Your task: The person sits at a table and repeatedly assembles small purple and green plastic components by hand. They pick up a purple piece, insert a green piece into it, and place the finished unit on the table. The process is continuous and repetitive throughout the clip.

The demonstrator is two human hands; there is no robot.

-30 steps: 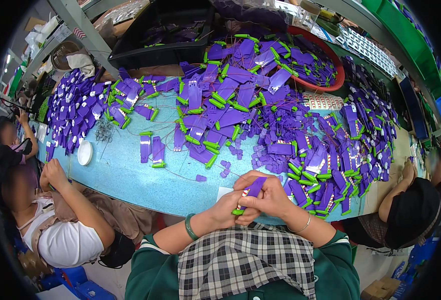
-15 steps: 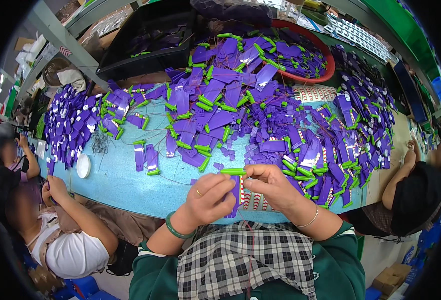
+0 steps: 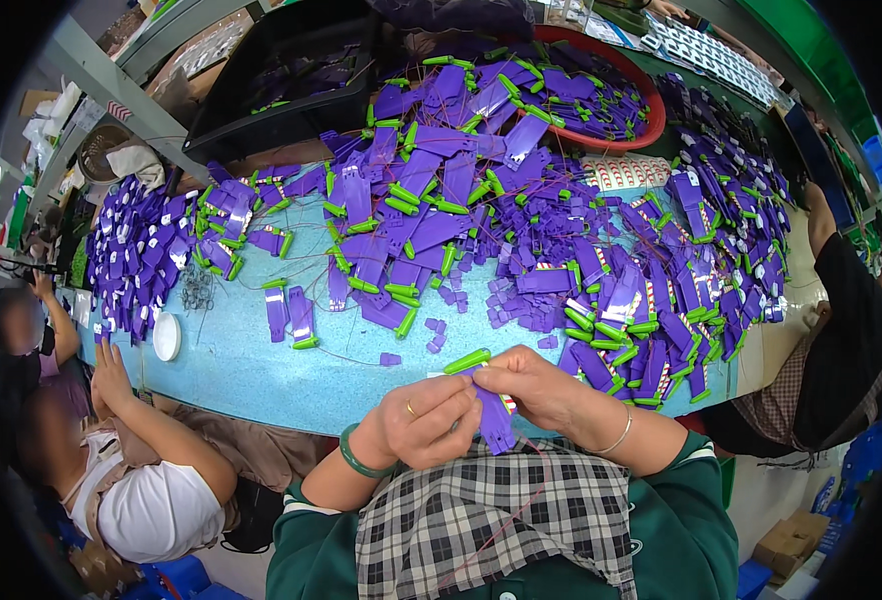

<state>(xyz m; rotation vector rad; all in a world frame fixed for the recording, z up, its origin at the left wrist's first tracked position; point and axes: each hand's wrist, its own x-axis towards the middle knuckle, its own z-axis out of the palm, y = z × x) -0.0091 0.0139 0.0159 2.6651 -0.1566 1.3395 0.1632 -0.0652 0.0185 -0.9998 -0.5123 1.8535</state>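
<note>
Purple piece: a flat purple plastic part (image 3: 494, 415) with a green cylindrical cap (image 3: 467, 361) at its upper end sits between your two hands, low in the centre of the frame, just over the near edge of the table.
Left hand: your left hand (image 3: 427, 424) is curled shut around the lower left side of the purple part, thumb and fingers pressed on it; a ring shows on one finger and a green bangle (image 3: 354, 457) circles the wrist.
Right hand: your right hand (image 3: 533, 387) pinches the upper right side of the same part, fingertips closed on it next to the green cap; a thin bracelet (image 3: 616, 438) hangs at that wrist.
Table: the light blue table (image 3: 261, 365) runs across the middle of the frame, bare only at its lower left.
Loose parts: a big heap of purple and green parts (image 3: 441, 200) fills the centre and right; another purple stack (image 3: 136, 255) lies at the left.
Red basin: a round red basin (image 3: 651, 105) holding more parts stands at the upper right.
Black crate: a black crate (image 3: 281, 80) sits at the upper left of centre.
White lid: a small white disc (image 3: 167, 336) lies at the left near the table edge.
Others: one seated person (image 3: 141, 480) at the lower left, another (image 3: 841, 340) at the right edge.
</note>
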